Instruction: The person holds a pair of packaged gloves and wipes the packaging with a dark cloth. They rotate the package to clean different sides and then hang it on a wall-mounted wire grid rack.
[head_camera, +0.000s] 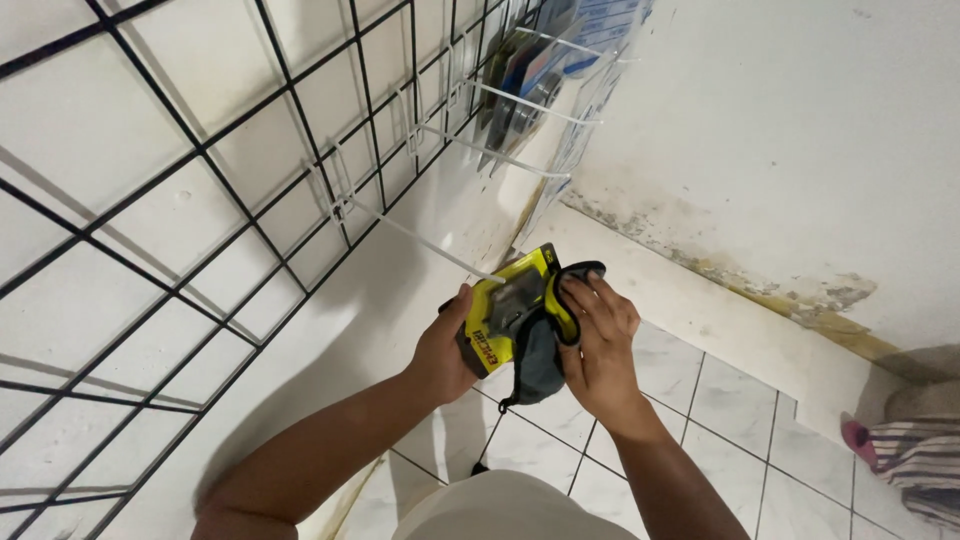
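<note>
Holding yellow package (508, 310) in left hand (447, 352), fingers closed around its left edge. Pressing dark cloth (541, 355) against package with right hand (601, 345). Hanging farther: white hook (420, 240), black wire grid (250, 200).

A black wire grid panel (200, 150) stands against the white wall, carrying long white metal hooks (420, 238), the farthest of which hold flat packaged goods in blue and grey wrappers (530, 60).
</note>
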